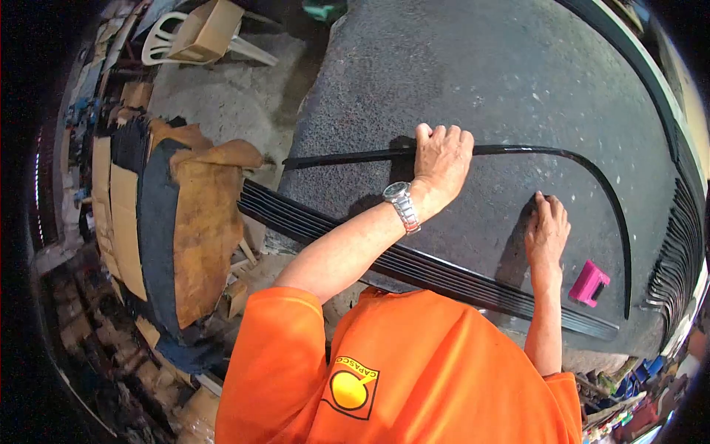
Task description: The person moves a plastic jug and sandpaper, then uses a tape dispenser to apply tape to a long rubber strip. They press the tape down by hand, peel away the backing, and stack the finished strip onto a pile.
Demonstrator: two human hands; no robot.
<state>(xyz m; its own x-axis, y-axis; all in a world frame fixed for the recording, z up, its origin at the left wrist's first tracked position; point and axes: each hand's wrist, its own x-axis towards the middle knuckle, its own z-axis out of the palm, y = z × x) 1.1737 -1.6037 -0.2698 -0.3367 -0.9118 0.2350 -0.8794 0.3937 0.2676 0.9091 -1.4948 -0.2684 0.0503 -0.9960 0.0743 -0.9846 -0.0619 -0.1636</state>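
Observation:
A long black strip (547,150) lies on the dark work surface and curves down at its right end. My left hand (444,159), with a metal watch (399,200) at the wrist, is closed on this strip near its middle. Lower and to the right, my right hand (549,222) rests on the surface with its fingers bent close together; whether anything is under the fingertips is hidden. A pink tool (589,283) lies just right of that wrist. Several straight black strips (436,274) run side by side along the near edge, partly under my arms.
Many dark strips (677,251) hang or lie along the right edge of the work surface (414,74). At left stands a stack of brown and dark hides (207,237) with cardboard. A white chair (157,41) holds a cardboard box (205,31) at the upper left.

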